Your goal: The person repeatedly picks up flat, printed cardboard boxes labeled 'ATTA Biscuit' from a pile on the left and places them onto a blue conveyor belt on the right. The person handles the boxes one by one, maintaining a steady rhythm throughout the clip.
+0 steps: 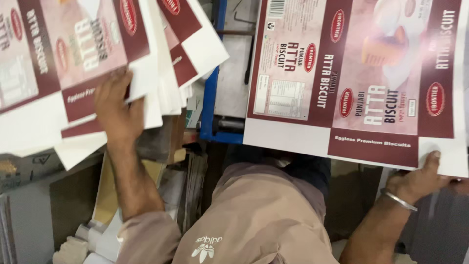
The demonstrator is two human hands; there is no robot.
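Both hands on printed carton sheets.
Left hand (117,110) flat on the fanned stack (73,58) (no pinch); right hand (420,178) grips single sheet (351,73) edge.

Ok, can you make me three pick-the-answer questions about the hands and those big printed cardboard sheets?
1. Where does the left hand rest?
A. on the fanned pile of maroon-and-pink printed cardboard sheets
B. on the blue metal frame
C. on the person's own knee

2. What colour is the thin bangle on the right wrist?
A. red
B. silver
C. green

3. How does the right hand meet the single flat maroon-and-pink printed cardboard sheet?
A. far from it
B. crumpling it into a ball
C. gripping its near white edge

Answers: 1 A, its fingers spread over the pile. 2 B, it shines like pale metal. 3 C, the thumb lies on the sheet's white border, and the sheet stays flat.
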